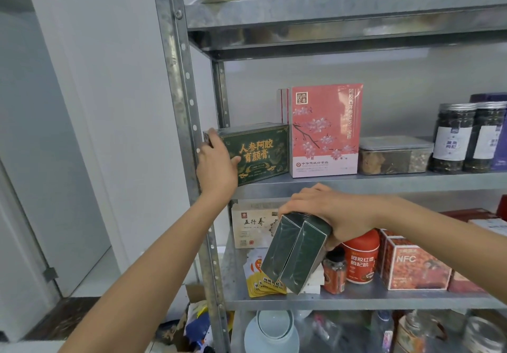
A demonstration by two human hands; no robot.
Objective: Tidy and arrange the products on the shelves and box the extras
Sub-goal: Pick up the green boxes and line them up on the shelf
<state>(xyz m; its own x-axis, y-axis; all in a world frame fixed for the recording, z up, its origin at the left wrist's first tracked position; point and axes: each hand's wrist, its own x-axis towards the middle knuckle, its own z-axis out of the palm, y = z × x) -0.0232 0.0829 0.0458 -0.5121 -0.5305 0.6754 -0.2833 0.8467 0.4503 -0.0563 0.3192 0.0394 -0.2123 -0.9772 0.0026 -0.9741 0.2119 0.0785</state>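
At the middle left of the frame, the left hand [216, 166] has its grip round the left end of a green box [260, 152]. The box sits on the middle shelf [384, 184], just beside a tall pink box [325, 130]. Lower down in the middle, the right hand [334, 210] holds two dark green boxes [295, 256] by their tops, tilted.

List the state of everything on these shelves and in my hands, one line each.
green box, upright on the middle shelf, face forward.
left hand, grips the green box's left end.
two dark boxes, side by side, tilted, held in the air.
right hand, holds the two dark boxes from above.
pink box, upright, closed.
clear tub, lid on.
dark jars, upright, capped.
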